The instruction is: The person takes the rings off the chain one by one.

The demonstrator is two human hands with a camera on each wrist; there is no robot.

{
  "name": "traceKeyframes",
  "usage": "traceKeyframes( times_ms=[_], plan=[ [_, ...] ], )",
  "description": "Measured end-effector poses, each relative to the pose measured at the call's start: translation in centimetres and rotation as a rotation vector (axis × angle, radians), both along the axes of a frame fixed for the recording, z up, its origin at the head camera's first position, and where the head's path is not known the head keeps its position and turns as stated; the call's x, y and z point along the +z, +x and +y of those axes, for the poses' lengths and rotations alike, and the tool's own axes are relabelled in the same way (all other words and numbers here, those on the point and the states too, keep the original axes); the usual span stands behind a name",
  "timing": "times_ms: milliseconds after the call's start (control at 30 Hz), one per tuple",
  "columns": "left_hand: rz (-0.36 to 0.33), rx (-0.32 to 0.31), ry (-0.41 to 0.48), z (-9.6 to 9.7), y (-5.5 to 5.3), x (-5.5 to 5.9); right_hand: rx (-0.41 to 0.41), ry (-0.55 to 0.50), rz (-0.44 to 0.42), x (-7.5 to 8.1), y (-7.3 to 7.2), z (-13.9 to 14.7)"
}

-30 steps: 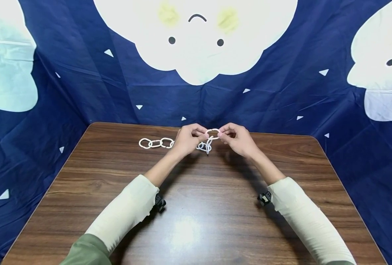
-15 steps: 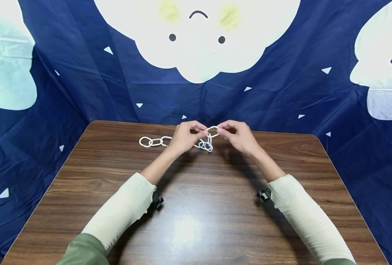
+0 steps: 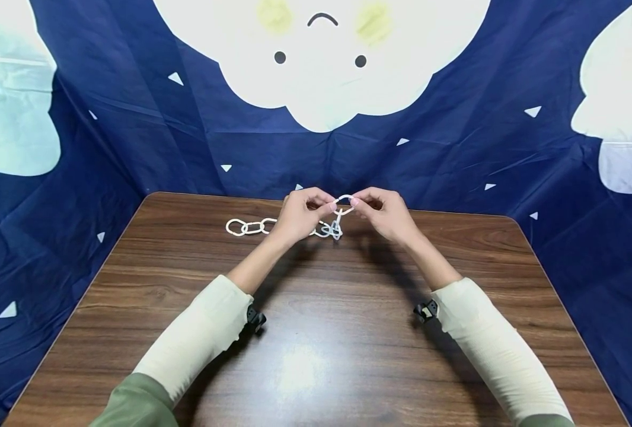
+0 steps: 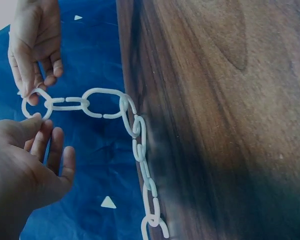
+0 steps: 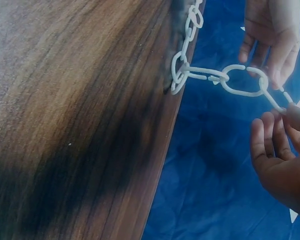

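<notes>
A white plastic chain of open-gapped oval links hangs between my hands and trails onto the table. My left hand [image 3: 301,216] pinches one side of the end link [image 3: 345,196] between thumb and fingertips. The opposite side of that link is pinched by my right hand [image 3: 386,214]. In the left wrist view, further chain links [image 4: 72,107] run from the held link down along the table edge. Several links lie bunched [image 3: 335,230] just below the hands. Part of the chain is hidden behind my left hand, and its other end [image 3: 228,228] lies flat at the left.
The brown wood-grain table [image 3: 294,308] has its far edge right behind the hands. Beyond it hangs a dark blue cloth [image 3: 241,148] with white clouds and small triangles. A small black device [image 3: 255,319] sits at the left wrist, another black device [image 3: 425,311] at the right.
Both hands have risen slightly toward the far edge, carrying the end link. The link has tilted between the fingers, and the links below have shifted. The head view has moved a little.
</notes>
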State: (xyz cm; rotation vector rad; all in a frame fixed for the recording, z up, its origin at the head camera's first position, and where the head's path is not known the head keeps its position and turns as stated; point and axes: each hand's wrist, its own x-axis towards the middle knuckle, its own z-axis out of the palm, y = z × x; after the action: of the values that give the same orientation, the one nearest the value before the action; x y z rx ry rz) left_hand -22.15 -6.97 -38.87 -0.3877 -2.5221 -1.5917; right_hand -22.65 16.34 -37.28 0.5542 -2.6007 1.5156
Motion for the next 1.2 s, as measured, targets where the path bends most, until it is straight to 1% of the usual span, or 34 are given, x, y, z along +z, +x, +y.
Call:
traceKeyframes(
  times_ms=[233,533,733,1000,1200],
  plan=[
    [0.011,0.035,-0.007,0.0,-0.1,0.6,0.014,-0.024,0.009,0.7,-0.1,-0.2],
    [0.024,0.036,0.039,-0.2,-0.1,1.0,0.02,-0.003,0.021,1.4,-0.1,-0.5],
    [0.019,0.046,0.051,-0.3,0.0,1.2,0.025,-0.013,0.022,1.6,-0.1,-0.8],
    [0.009,0.034,0.096,-0.3,0.2,1.4,0.009,-0.03,0.032,2.0,0.0,-1.0],
    [-0.009,0.01,0.146,-0.3,0.2,1.4,0.003,-0.044,0.036,2.2,0.1,-1.1]
  ],
)
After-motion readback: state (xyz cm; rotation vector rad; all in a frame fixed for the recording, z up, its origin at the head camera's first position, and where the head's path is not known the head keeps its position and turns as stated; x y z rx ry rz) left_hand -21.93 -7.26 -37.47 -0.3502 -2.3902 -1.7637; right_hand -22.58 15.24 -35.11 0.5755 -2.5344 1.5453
